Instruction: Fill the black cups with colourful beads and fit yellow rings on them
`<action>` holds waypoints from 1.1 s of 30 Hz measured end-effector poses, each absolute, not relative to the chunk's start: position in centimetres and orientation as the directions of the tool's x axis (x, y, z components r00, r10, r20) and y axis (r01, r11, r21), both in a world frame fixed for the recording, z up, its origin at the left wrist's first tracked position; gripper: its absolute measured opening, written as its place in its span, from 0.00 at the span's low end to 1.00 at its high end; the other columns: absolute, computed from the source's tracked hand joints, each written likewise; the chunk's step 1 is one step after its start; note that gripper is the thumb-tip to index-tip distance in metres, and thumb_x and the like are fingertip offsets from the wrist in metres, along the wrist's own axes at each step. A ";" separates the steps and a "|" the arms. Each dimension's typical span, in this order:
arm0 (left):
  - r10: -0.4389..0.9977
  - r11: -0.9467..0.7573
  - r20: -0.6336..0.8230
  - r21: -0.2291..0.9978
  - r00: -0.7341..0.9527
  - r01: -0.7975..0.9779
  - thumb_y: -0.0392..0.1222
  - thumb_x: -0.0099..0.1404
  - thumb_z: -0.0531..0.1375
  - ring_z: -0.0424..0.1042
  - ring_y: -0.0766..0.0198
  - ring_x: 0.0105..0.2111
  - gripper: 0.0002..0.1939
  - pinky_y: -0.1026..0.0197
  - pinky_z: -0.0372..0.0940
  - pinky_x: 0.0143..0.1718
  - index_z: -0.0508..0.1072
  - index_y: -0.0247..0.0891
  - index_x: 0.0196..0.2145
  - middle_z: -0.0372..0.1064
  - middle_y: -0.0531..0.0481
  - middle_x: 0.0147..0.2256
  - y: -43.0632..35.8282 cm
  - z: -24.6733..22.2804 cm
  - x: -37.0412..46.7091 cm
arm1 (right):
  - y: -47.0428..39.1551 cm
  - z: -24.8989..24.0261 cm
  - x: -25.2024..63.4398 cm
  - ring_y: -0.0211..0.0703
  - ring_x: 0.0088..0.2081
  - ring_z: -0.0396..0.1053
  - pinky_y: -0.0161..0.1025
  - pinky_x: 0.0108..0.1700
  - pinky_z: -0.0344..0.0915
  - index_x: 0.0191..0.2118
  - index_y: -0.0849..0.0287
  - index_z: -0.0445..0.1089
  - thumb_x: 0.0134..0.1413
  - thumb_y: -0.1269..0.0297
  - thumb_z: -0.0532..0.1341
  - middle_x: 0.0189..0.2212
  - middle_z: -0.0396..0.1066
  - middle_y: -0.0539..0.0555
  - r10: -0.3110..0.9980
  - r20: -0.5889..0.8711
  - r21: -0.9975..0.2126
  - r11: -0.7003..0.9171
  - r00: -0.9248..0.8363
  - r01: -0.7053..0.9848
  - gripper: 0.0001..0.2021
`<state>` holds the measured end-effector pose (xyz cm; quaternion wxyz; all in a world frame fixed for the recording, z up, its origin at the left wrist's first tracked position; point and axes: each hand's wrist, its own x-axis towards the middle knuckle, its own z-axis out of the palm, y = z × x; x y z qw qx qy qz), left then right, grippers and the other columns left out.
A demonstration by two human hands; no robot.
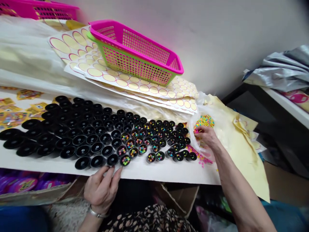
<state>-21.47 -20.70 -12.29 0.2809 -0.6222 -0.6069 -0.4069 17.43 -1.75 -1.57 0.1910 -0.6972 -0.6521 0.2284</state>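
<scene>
Well now, black cups crowd the bench!

They're packed in rows from the left edge, those toward the right edge holding bright candies. The hands are well apart: the left hand, fingers loosely spread, is at the front edge right beside the cups; the right hand dips into a clear bag of candies by the right edge, its grip impossible to tell. Behind, a basket sits on label sheets.

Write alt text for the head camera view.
A person's right hand is at a translucent bag of small multicoloured pieces, while the left hand is beside the nearest of many black cups, some holding similar pieces. Behind them, a pink and green basket stands on sheets printed with ovals.
</scene>
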 end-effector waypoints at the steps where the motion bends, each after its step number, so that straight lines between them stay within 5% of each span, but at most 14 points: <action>1: 0.526 -0.106 0.847 0.147 -0.070 0.983 0.37 0.51 0.67 0.67 0.64 0.29 0.13 0.62 0.60 0.33 0.74 0.36 0.36 0.71 0.46 0.32 -20.7 -12.4 -21.5 | -2.1 -1.6 18.0 0.41 0.26 0.65 0.36 0.27 0.59 0.31 0.62 0.71 0.37 0.64 0.62 0.22 0.68 0.51 0.995 -0.043 -0.698 -0.096 0.091 0.710 0.11; 7: 0.544 -0.120 0.835 0.180 -0.088 0.976 0.35 0.51 0.68 0.66 0.64 0.29 0.13 0.61 0.59 0.33 0.74 0.34 0.36 0.71 0.45 0.32 -20.8 -12.0 -21.3 | -4.8 0.7 16.7 0.39 0.27 0.66 0.38 0.31 0.64 0.31 0.60 0.72 0.32 0.64 0.69 0.25 0.70 0.50 0.984 0.039 -0.922 -0.030 0.172 0.385 0.13; 12: 0.561 -0.134 0.814 0.265 -0.147 0.955 0.34 0.53 0.66 0.66 0.65 0.30 0.11 0.62 0.60 0.33 0.73 0.35 0.36 0.70 0.45 0.34 -21.4 -11.0 -20.5 | -7.1 3.2 7.9 0.37 0.30 0.67 0.36 0.33 0.64 0.37 0.55 0.73 0.39 0.66 0.69 0.30 0.71 0.49 0.981 0.045 -0.958 0.095 -0.187 0.271 0.14; 15: 0.584 -0.115 0.796 0.275 -0.160 0.954 0.36 0.55 0.64 0.66 0.65 0.30 0.09 0.62 0.60 0.33 0.73 0.35 0.36 0.70 0.45 0.35 -21.6 -11.0 -20.3 | -8.2 3.6 2.0 0.36 0.29 0.64 0.35 0.32 0.61 0.37 0.56 0.72 0.47 0.67 0.65 0.27 0.68 0.48 0.871 0.005 -0.933 0.181 -0.490 0.312 0.09; 18: 0.584 -0.111 0.792 0.296 -0.179 0.949 0.37 0.55 0.65 0.65 0.65 0.30 0.09 0.62 0.60 0.33 0.73 0.35 0.35 0.70 0.45 0.34 -21.8 -11.0 -20.3 | -8.8 3.2 -2.6 0.37 0.32 0.63 0.36 0.35 0.60 0.35 0.58 0.71 0.53 0.69 0.60 0.29 0.67 0.50 0.707 0.064 -0.827 0.433 -0.705 0.359 0.03; 22: 0.584 -0.115 0.788 0.319 -0.196 0.941 0.37 0.55 0.65 0.64 0.66 0.29 0.10 0.63 0.60 0.32 0.72 0.35 0.36 0.70 0.45 0.33 -21.8 -11.0 -20.2 | -8.9 2.9 -6.1 0.39 0.34 0.59 0.38 0.37 0.55 0.33 0.59 0.69 0.58 0.69 0.54 0.30 0.65 0.52 0.547 0.064 -0.481 0.750 -0.835 0.454 0.07; 27: 0.582 -0.113 0.789 0.318 -0.196 0.941 0.37 0.54 0.65 0.64 0.66 0.27 0.11 0.63 0.60 0.31 0.72 0.35 0.37 0.70 0.45 0.33 -21.9 -11.2 -20.3 | -9.1 3.2 -7.9 0.42 0.33 0.56 0.41 0.33 0.48 0.31 0.59 0.67 0.56 0.71 0.52 0.31 0.65 0.55 0.453 -0.043 -0.078 0.887 -0.891 0.455 0.07; 33: 0.604 -0.099 0.770 0.327 -0.205 0.940 0.39 0.56 0.64 0.64 0.67 0.26 0.09 0.64 0.59 0.31 0.72 0.36 0.36 0.71 0.46 0.32 -21.9 -11.1 -20.3 | -9.0 3.3 -8.4 0.44 0.34 0.58 0.41 0.33 0.50 0.32 0.60 0.69 0.54 0.72 0.52 0.31 0.66 0.56 0.441 -0.039 -0.041 0.896 -0.897 0.442 0.08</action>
